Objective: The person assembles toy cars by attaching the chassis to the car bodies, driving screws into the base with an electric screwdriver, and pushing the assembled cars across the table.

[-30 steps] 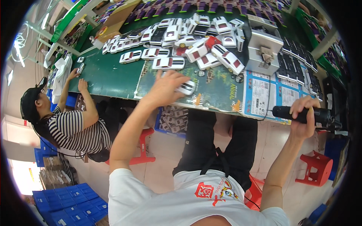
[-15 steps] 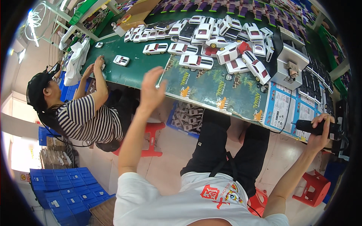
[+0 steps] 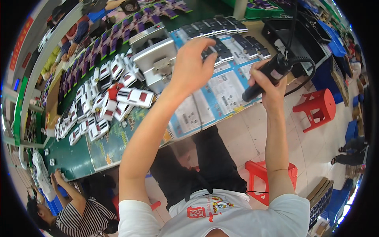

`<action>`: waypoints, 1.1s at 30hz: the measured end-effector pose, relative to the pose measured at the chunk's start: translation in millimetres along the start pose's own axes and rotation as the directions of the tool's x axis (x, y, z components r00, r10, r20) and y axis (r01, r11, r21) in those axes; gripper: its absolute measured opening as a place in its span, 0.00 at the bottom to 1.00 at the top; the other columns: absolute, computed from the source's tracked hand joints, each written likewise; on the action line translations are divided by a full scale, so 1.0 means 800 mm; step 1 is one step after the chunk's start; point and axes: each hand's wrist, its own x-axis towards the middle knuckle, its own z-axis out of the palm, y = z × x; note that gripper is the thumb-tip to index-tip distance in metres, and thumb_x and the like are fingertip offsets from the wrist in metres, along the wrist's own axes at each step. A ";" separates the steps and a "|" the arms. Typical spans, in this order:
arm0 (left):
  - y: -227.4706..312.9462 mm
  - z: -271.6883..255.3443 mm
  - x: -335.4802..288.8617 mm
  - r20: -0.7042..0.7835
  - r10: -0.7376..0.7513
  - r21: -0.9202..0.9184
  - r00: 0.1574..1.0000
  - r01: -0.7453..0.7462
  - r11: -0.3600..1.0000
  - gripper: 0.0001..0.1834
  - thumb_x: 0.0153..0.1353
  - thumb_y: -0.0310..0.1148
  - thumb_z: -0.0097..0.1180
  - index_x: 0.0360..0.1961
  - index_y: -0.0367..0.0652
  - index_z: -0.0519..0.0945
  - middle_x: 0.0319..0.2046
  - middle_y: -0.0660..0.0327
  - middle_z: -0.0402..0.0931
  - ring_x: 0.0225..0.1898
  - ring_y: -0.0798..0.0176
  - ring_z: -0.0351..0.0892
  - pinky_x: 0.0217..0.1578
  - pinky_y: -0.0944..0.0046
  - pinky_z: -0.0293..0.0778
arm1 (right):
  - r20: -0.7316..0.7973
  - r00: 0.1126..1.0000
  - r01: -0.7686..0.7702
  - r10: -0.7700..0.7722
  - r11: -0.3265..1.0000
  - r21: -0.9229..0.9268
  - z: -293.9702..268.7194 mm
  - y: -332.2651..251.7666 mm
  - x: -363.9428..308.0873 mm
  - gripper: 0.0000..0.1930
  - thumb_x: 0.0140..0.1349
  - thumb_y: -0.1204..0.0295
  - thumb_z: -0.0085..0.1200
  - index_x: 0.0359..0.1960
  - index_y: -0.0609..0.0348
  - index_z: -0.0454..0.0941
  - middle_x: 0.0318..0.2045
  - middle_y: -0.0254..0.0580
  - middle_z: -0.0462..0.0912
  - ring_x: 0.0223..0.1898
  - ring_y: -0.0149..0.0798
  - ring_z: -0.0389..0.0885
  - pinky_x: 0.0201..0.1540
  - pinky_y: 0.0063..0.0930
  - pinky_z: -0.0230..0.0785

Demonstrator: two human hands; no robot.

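Note:
My left hand (image 3: 193,65) is over the printed sheets, thumb and fingers apart at the near end of a black toy car base (image 3: 222,52); no firm grip shows. Several more black bases (image 3: 215,27) lie in rows around it. In my right hand (image 3: 270,89) is a black electric screwdriver (image 3: 272,71), its cord at the upper end and its tip end pointing down-left over the table's edge. Left of my left hand stands a silver metal fixture (image 3: 152,57). White toy cars with black stripes (image 3: 136,96) lie heaped beyond my left forearm.
Blue-and-white printed sheets (image 3: 227,93) cover this part of the green table (image 3: 75,160). A black tray (image 3: 302,47) stands to the right. Red stools (image 3: 316,108) are on the floor. A co-worker in a striped shirt (image 3: 89,217) sits at lower left.
The view has swung to the right. My left hand has gone from above the table's left part to the black bases. My right hand still holds the screwdriver, now raised beside the sheets.

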 end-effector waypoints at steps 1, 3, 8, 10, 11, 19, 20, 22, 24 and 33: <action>-0.015 0.023 0.027 0.034 -0.027 0.081 0.999 0.024 0.996 0.17 0.56 0.29 0.62 0.47 0.34 0.81 0.42 0.49 0.83 0.45 0.54 0.83 0.47 0.59 0.77 | -0.010 1.000 0.005 -0.005 1.000 0.006 -0.007 -0.006 -0.002 0.09 0.53 0.74 0.66 0.32 0.66 0.80 0.24 0.38 0.80 0.24 0.29 0.79 0.30 0.22 0.69; -0.052 0.081 0.076 0.153 -0.042 0.152 0.987 0.019 0.988 0.21 0.56 0.37 0.64 0.48 0.35 0.82 0.44 0.47 0.83 0.43 0.51 0.84 0.46 0.56 0.78 | 0.101 0.995 -0.022 0.003 0.983 0.185 -0.025 -0.017 -0.007 0.09 0.52 0.77 0.65 0.31 0.65 0.77 0.25 0.43 0.80 0.22 0.31 0.79 0.29 0.23 0.70; -0.067 0.177 0.150 0.347 -0.374 0.559 0.860 0.130 0.819 0.35 0.57 0.61 0.60 0.49 0.37 0.83 0.48 0.49 0.82 0.57 0.47 0.76 0.56 0.43 0.69 | 0.228 0.969 -0.149 0.097 0.962 0.226 -0.070 -0.045 -0.026 0.13 0.47 0.79 0.66 0.31 0.64 0.73 0.25 0.48 0.80 0.22 0.31 0.78 0.27 0.23 0.70; -0.069 0.197 0.161 0.384 -0.483 0.699 0.787 0.094 0.709 0.49 0.51 0.76 0.55 0.51 0.37 0.83 0.55 0.51 0.79 0.68 0.44 0.62 0.62 0.34 0.56 | 0.220 0.971 -0.144 0.099 0.969 0.201 -0.079 -0.053 -0.027 0.14 0.46 0.79 0.68 0.31 0.64 0.73 0.25 0.48 0.81 0.23 0.31 0.79 0.28 0.23 0.70; -0.067 0.205 0.165 0.426 -0.516 0.705 0.743 0.085 0.704 0.51 0.47 0.78 0.56 0.51 0.36 0.83 0.57 0.50 0.78 0.67 0.44 0.64 0.63 0.35 0.57 | 0.212 0.974 -0.129 0.085 0.970 0.204 -0.086 -0.055 -0.029 0.15 0.45 0.79 0.69 0.31 0.64 0.74 0.25 0.47 0.81 0.25 0.31 0.79 0.29 0.23 0.70; -0.061 0.216 0.162 0.301 -0.584 0.481 0.754 0.408 0.776 0.51 0.41 0.58 0.76 0.56 0.25 0.74 0.51 0.41 0.79 0.55 0.47 0.79 0.57 0.50 0.71 | 0.129 0.984 -0.140 0.119 0.975 0.172 -0.092 -0.067 -0.032 0.15 0.43 0.79 0.71 0.30 0.64 0.75 0.24 0.44 0.82 0.24 0.30 0.79 0.30 0.24 0.71; -0.073 0.209 0.156 0.241 -0.588 0.239 0.772 0.540 0.807 0.49 0.39 0.53 0.78 0.56 0.28 0.74 0.48 0.44 0.81 0.52 0.48 0.81 0.56 0.52 0.72 | 0.158 0.975 -0.184 0.159 0.970 0.159 -0.085 -0.068 -0.032 0.15 0.44 0.78 0.70 0.30 0.64 0.75 0.24 0.43 0.82 0.22 0.29 0.79 0.28 0.23 0.71; -0.080 0.199 0.143 0.095 -0.535 -0.016 0.840 0.538 0.843 0.41 0.36 0.41 0.81 0.51 0.32 0.76 0.42 0.49 0.84 0.44 0.53 0.84 0.46 0.61 0.76 | 0.172 0.976 -0.164 0.136 0.973 0.161 -0.070 -0.066 -0.032 0.13 0.45 0.78 0.70 0.29 0.64 0.76 0.23 0.41 0.81 0.18 0.28 0.77 0.23 0.21 0.71; -0.056 0.170 0.127 0.166 -0.506 -0.192 0.846 0.531 0.825 0.37 0.39 0.40 0.80 0.49 0.32 0.77 0.41 0.52 0.84 0.43 0.58 0.83 0.44 0.62 0.75 | 0.119 0.984 -0.152 0.134 0.977 0.152 -0.064 -0.063 -0.037 0.13 0.46 0.78 0.70 0.29 0.64 0.76 0.22 0.41 0.81 0.18 0.28 0.78 0.23 0.21 0.71; 0.033 -0.101 -0.109 0.039 -0.726 -0.980 0.687 0.167 0.105 0.12 0.66 0.33 0.54 0.44 0.37 0.80 0.35 0.59 0.84 0.38 0.60 0.84 0.40 0.58 0.82 | -0.012 0.998 0.054 -0.054 0.911 0.410 0.042 -0.055 -0.017 0.09 0.54 0.80 0.65 0.31 0.63 0.74 0.27 0.44 0.79 0.21 0.32 0.77 0.28 0.27 0.73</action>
